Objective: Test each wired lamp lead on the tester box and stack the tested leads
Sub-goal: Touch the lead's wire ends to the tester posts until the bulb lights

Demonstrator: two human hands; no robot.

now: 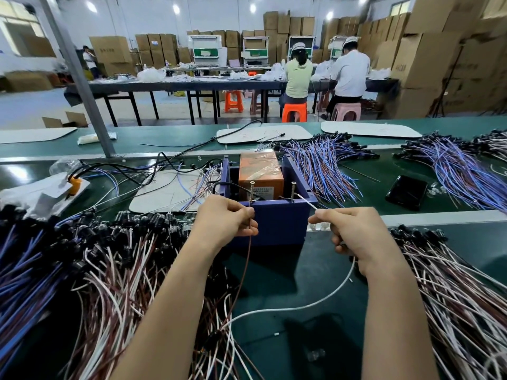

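While the blue tester box (277,223) stands on the green belt (274,275) at the centre of the frame, both hands are raised just in front of its near wall. The left hand (225,220) pinches a brown wire (247,264) between thumb and curled fingers, with the wire's tip pointing up along the left screw (251,192) that rises from the box. The right hand (354,234) pinches a white wire (336,293) in the same way, and its bare end slants up and left toward the right screw (293,190). Whether either tip touches its screw cannot be told. Both wires drop toward the lower centre, where they meet at the edge of a tangle of brown and white leads (115,270) filling the lower left. A similar heap (452,292) lies at the lower right. Inside the box sits an orange unit (260,171) wrapped in clear tape. Bundles of blue and purple leads (326,165) spread across the belt at the upper right, near a dark phone (407,192).
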